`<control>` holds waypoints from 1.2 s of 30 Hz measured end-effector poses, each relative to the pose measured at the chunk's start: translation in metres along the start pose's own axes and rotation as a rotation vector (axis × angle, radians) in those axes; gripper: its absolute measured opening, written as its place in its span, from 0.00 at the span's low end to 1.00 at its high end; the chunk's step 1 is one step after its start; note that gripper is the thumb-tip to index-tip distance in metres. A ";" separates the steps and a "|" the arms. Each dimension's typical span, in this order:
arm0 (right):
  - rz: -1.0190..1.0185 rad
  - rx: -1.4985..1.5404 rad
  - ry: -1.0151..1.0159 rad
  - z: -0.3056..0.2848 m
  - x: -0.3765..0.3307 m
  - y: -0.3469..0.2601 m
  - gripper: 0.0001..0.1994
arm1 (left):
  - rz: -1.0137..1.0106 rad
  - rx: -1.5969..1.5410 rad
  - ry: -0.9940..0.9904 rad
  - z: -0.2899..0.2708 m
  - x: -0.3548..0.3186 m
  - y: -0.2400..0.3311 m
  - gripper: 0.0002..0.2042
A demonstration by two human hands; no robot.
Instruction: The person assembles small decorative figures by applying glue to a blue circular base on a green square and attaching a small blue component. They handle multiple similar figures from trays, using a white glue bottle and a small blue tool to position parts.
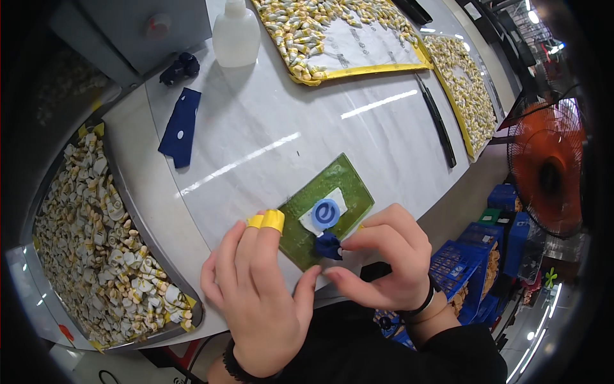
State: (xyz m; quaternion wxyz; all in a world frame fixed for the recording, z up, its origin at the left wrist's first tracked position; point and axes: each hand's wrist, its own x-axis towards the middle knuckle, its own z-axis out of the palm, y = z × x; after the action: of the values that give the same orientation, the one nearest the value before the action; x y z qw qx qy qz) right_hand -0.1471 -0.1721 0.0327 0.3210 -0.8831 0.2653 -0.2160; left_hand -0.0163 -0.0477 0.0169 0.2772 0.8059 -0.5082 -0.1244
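Note:
A green rectangular mat [350, 176] lies tilted on the table before me. On it sits a small white piece [337, 198] with a light blue round cap-like part [325, 214] on top. My right hand [390, 256] pinches a small crumpled dark blue cloth [328, 246] between thumb and forefinger, just below the blue part. My left hand [262, 288] rests at the mat's left edge, its fingers bent but apart and nothing in them. Yellow covers [273, 220] wrap two of its fingertips; its thumb is near the cloth.
A tray of many small white-and-yellow pieces [115, 256] stands at left; similar pieces fill the yellow-edged trays [371, 69] at the back. Also there: a white bottle [236, 35], blue cloth strip [180, 128], black tweezers-like tool [437, 121], orange fan [547, 166] and blue crates [457, 262].

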 end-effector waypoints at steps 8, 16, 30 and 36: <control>0.095 -0.036 0.176 -0.015 -0.015 0.006 0.08 | -0.013 0.116 0.086 0.014 -0.016 0.009 0.37; 0.053 0.046 0.064 -0.009 -0.027 0.010 0.14 | 0.012 0.081 0.172 0.028 -0.022 0.000 0.38; 0.047 -0.414 0.343 -0.010 -0.027 0.013 0.13 | 0.075 0.175 0.153 0.036 -0.020 -0.005 0.37; -0.148 -0.244 0.093 0.009 -0.021 0.013 0.14 | 0.077 0.188 0.146 0.036 -0.021 -0.007 0.32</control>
State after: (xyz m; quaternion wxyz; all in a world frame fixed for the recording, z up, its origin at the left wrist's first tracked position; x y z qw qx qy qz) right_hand -0.1627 -0.1640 0.0133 0.1820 -0.9218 0.2384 -0.2458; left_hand -0.0374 -0.0384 -0.0182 0.2413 0.8150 -0.5269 -0.0066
